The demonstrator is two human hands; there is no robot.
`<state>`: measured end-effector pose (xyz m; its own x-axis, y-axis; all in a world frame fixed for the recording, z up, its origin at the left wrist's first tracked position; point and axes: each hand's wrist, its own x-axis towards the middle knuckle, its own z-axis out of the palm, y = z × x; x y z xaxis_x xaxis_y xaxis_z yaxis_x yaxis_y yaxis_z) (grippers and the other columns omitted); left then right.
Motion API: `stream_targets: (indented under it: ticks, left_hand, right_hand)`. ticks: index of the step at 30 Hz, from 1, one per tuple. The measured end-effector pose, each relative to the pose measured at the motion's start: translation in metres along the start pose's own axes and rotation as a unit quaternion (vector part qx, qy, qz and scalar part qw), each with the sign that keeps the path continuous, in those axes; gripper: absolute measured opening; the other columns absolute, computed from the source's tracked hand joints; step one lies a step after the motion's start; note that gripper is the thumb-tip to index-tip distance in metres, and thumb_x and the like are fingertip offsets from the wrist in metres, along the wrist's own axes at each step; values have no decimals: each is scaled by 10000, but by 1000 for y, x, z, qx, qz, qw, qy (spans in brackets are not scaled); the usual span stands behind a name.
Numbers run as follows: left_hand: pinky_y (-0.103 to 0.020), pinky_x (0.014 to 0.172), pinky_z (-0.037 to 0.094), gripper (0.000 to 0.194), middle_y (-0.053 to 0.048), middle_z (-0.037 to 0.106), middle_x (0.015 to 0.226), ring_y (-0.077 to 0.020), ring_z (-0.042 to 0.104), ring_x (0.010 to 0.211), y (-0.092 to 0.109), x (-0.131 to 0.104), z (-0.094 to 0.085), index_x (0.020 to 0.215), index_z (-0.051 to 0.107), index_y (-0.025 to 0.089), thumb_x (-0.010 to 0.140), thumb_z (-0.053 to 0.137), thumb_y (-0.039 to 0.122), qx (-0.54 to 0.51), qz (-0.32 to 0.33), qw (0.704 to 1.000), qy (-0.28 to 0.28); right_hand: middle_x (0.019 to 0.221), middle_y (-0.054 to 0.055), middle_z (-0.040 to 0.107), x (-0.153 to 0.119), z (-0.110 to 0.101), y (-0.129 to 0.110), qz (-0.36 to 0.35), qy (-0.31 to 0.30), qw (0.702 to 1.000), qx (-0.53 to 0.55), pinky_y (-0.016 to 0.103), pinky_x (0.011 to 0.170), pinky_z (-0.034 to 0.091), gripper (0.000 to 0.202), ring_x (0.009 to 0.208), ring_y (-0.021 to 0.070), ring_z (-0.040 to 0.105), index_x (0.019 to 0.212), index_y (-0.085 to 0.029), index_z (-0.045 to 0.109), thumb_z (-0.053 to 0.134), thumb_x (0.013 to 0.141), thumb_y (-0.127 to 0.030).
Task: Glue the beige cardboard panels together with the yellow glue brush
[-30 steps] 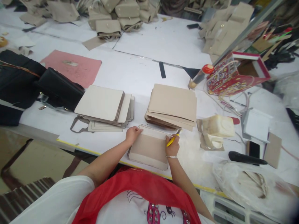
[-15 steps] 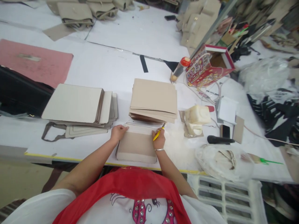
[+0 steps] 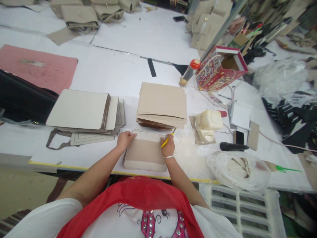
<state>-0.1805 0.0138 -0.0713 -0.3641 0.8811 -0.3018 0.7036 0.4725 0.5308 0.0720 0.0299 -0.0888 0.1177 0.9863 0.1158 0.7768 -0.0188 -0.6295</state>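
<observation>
Nothing readable on show right now, as the busy print on the red bag (image 3: 210, 78) towards the right edge of the worktop (image 3: 111, 76) is too small to make out, and the shirt (image 3: 123, 222) below the near edge shows pictures, no legible words.

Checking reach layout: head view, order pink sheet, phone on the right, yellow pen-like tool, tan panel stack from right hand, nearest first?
1. Yellow pen-like tool: in the right hand
2. Tan panel stack: just beyond the hand
3. Phone: off to the right
4. Pink sheet: far left
</observation>
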Motion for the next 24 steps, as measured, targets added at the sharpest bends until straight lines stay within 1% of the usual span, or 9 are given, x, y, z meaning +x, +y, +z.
stream_targets:
  ticks: [4, 7, 9, 11, 14, 17, 21, 23, 24]
  left_hand:
    - [-299, 672, 403, 383, -92, 620, 843, -228, 571, 790, -5, -9, -10, 824, 596, 165, 756, 513, 533, 104, 64, 989, 85]
    - [-381, 884, 378, 396, -161, 568, 1124, -271, 506, 1067, 0, -26, -5, 1095, 542, 127, 844, 441, 416, 109, 204, 965, 123]
    - [-403, 982, 316, 397, -156, 500, 1265, -264, 421, 1197, 9, -41, 7, 1180, 506, 139, 863, 427, 363, 108, 316, 940, 73]
    - [-419, 1032, 266, 423, -133, 448, 1341, -261, 361, 1260, 21, -57, 20, 1225, 486, 165, 855, 458, 369, 124, 390, 912, -7]
    - [-482, 1045, 237, 502, -129, 431, 1363, -296, 344, 1273, 27, -71, 23, 1250, 475, 172, 824, 504, 436, 162, 387, 906, -56]
    - [-458, 1036, 279, 519, -139, 432, 1361, -286, 366, 1261, 12, -71, -9, 1264, 467, 168, 821, 505, 435, 169, 369, 914, 13]
    - [-459, 1062, 235, 527, -158, 399, 1380, -267, 293, 1314, -34, -59, -95, 1320, 400, 178, 844, 467, 397, 174, 314, 905, 228]
    - [-492, 1063, 197, 625, -184, 345, 1407, -305, 235, 1336, -61, -49, -137, 1348, 359, 160, 807, 523, 428, 207, 237, 905, 285]
    - [-503, 1059, 188, 666, -191, 346, 1405, -321, 235, 1333, -74, -43, -153, 1352, 352, 153, 781, 560, 425, 229, 203, 910, 279]
  right_hand:
    - [748, 10, 543, 1, -21, 17, 27, 47, 998, -13, 257, 632, 418, 401, 665, 148, 529, 1052, -164, 436, 508, 776, -445]
    - [737, 3, 554, -3, -40, 27, 39, 69, 997, 7, 250, 634, 421, 390, 657, 142, 550, 1047, -164, 423, 487, 794, -454]
    - [725, 5, 569, -9, -48, 26, 41, 73, 996, 20, 253, 642, 425, 380, 653, 143, 566, 1040, -162, 419, 459, 814, -464]
    - [744, 22, 595, -16, -52, 20, 47, 73, 996, 30, 262, 650, 428, 381, 660, 151, 583, 1036, -161, 423, 442, 825, -478]
    - [800, 48, 628, -26, -59, 5, 61, 58, 994, 76, 277, 646, 442, 388, 651, 157, 605, 1055, -169, 426, 429, 835, -488]
    - [805, 50, 637, -31, -73, -2, 65, 48, 988, 131, 295, 637, 469, 388, 641, 167, 620, 1074, -188, 431, 440, 834, -493]
    - [807, 63, 641, -33, -88, -1, 59, 66, 983, 162, 338, 625, 493, 405, 631, 191, 619, 1082, -208, 442, 474, 812, -509]
    - [816, 69, 643, -35, -93, -2, 53, 63, 980, 179, 343, 612, 500, 410, 632, 194, 621, 1091, -209, 432, 478, 813, -506]
    - [822, 71, 644, -37, -94, -4, 48, 59, 979, 191, 340, 607, 502, 413, 631, 191, 623, 1094, -207, 427, 480, 813, -505]
